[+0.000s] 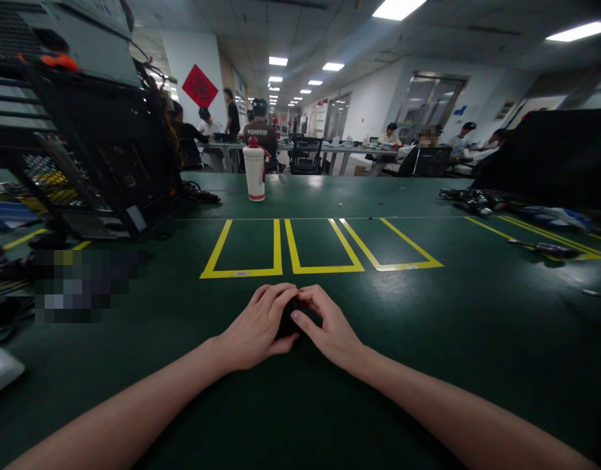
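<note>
A small black thing [287,320] is held just below the middle of the frame — whether the green table [300,418] is touched by it cannot be told. It is cupped by the left hand [257,328], with fingers bent over it, and its right side is pinched by the right hand [333,329]. Above them, three shapes are marked with yellow tape [277,248]. A white cup [255,175] with a red lid [252,141] is seen higher up.
</note>
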Demonstrator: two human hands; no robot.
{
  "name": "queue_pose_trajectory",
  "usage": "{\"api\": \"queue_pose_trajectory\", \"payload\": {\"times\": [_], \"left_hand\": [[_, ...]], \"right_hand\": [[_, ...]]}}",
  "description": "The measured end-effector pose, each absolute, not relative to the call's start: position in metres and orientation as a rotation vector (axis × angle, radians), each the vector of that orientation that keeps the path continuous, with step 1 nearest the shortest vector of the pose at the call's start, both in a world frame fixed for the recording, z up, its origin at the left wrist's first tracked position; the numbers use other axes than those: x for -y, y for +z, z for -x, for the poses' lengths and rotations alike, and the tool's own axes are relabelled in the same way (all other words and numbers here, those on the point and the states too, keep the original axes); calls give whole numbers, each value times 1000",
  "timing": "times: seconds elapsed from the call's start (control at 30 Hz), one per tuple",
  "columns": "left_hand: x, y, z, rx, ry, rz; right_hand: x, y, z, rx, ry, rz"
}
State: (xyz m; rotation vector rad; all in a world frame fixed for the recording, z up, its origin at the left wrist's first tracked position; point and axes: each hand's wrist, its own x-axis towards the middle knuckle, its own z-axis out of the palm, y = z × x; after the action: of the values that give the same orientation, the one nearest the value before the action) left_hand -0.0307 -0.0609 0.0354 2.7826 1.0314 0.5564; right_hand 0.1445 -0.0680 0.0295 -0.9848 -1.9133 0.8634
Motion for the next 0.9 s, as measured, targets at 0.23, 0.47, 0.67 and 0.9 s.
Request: {"api": "queue_pose_trajectory", "payload": {"times": [0.23, 0.47, 0.67, 0.9], "left_hand": [[60, 33, 30, -1017, 602, -2785], [60, 34, 31, -1042, 568, -2771], [60, 33, 31, -1032, 605, -2771], [62, 36, 30, -1044, 540, -2767]], "right_hand": [[70, 26, -142, 1861, 841, 912], [72, 30, -143, 1874, 851, 931], [71, 31, -143, 1836, 903, 959], [71, 29, -144, 1830, 904, 984]]}}
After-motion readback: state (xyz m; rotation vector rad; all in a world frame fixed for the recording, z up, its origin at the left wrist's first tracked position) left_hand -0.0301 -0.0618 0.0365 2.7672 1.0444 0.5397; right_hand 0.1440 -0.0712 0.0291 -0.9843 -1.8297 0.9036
